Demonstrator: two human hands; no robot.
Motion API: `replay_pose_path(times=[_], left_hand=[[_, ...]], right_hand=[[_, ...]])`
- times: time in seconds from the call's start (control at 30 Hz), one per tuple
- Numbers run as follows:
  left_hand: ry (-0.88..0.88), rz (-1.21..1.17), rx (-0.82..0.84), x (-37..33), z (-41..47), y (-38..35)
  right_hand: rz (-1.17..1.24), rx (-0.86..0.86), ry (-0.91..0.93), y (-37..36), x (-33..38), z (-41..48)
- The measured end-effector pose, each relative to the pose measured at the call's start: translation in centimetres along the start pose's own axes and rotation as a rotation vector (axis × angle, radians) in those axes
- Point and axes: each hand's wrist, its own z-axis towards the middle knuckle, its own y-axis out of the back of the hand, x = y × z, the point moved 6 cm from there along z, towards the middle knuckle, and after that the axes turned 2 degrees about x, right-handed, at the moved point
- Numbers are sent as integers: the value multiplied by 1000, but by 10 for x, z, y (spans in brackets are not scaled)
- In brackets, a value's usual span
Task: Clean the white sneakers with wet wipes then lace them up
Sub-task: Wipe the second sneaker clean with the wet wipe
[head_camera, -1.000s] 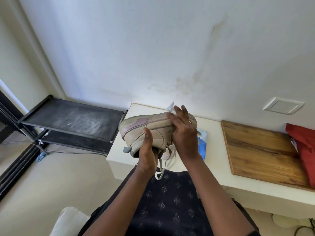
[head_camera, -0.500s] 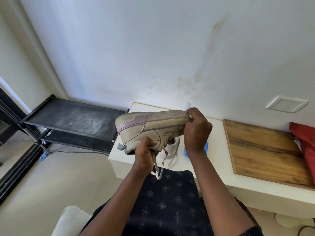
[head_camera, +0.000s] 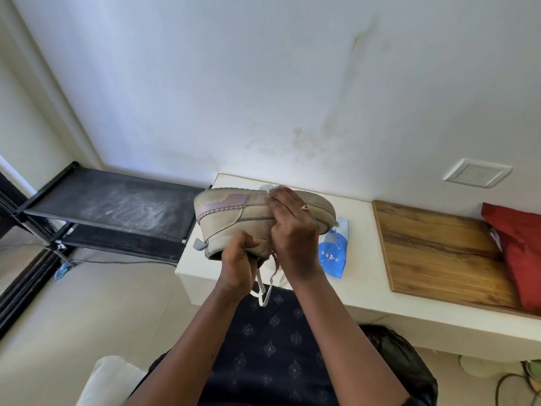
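Desk (head_camera: 366, 276): white and set against the wall. Its left end lies under the held sneaker.
Shoe rack (head_camera: 117, 206): black, on the floor just beyond the desk's left edge, with a dusty top shelf.
Wooden board (head_camera: 439, 253): lies flat toward the desk's right end, with a red cloth (head_camera: 518, 253) at its far right.
Black bag (head_camera: 401, 361): sits below the desk's front edge. Its contents are not visible.
Sneaker (head_camera: 231, 218): held on its side in the air above the desk's left front corner, heel toward the rack. It looks greyed with dirt, so the cleaning is judged unfinished.
Left hand (head_camera: 238, 262): curled tight on the sneaker's collar. This one-point hold could let the shoe twist or drop onto the desk edge under hard rubbing.
Right hand (head_camera: 292, 230): fingers laid nearly straight across the sneaker's side, pressing the wipe to the sole edge.
Wet wipe pack (head_camera: 333, 256): blue, near the desk's front edge just right of the hands. How many wipes remain cannot be told, and if its flap is open they may dry out.
Laces (head_camera: 263, 291): hang loose below the hands and could snag fingers or slip out of the eyelets.
Wet wipe (head_camera: 268, 188): only a white corner shows past the fingertips. It may shred or smear grime once soiled.
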Motion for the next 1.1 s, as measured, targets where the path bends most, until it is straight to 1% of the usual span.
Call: replay_pose_path(times=[0.07,0.13,0.33,0.43,0.53,0.6,0.67,0.73,0.87,1.0,1.1], left_hand=[[25,-120,-23,5,1,0],[35,-187,-17,6,1,-4],[8,-230,-24,-2,-1,-3],[-7,-253,-38,-4,-3,-4],[-36,-245,-45,-11,-1,-1],[-46,-257,-58,-12,1,2],[-45,-254,-49,-12,1,3],[-35,-213,-51,-12,1,6],[21,-123,-140,-8,-1,7],[0,-112,-99,-10,0,6],[-15,-100,-84,-12,0,11]], right_hand=[[-47,-31,-19,4,-8,2],[-74,-50,-38,7,-14,4],[-129,-84,-120,14,-41,8],[-142,-123,-256,16,-52,12],[-102,-125,-395,17,-66,14],[-73,-134,-455,18,-69,13],[-53,-129,-476,20,-66,12],[-67,-113,-431,18,-58,12],[-102,-56,-295,8,-29,12],[50,46,-126,-7,14,6],[110,111,-34,-11,24,1]])
